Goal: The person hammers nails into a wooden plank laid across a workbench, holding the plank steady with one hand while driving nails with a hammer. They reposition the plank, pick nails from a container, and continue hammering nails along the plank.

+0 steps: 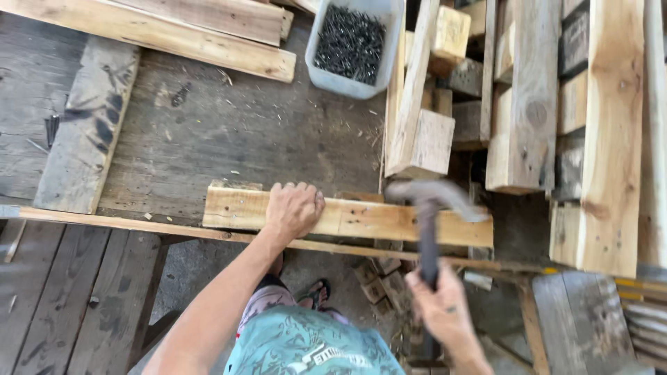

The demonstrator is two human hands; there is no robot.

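Observation:
My left hand (294,207) presses down flat on a short pale wooden board (361,221) that lies along the near edge of the worn work surface (229,132). My right hand (445,309) grips the dark handle of a claw hammer (431,208). The hammer head hovers, blurred, over the right part of the board, close to a stack of pallet slats (528,97).
A pale plastic tub of dark nails (351,45) stands at the back. Long planks (180,31) lie across the far left. A weathered plank (87,128) rests at the left. Wooden blocks and slats crowd the right side. My sandalled foot (316,292) shows below.

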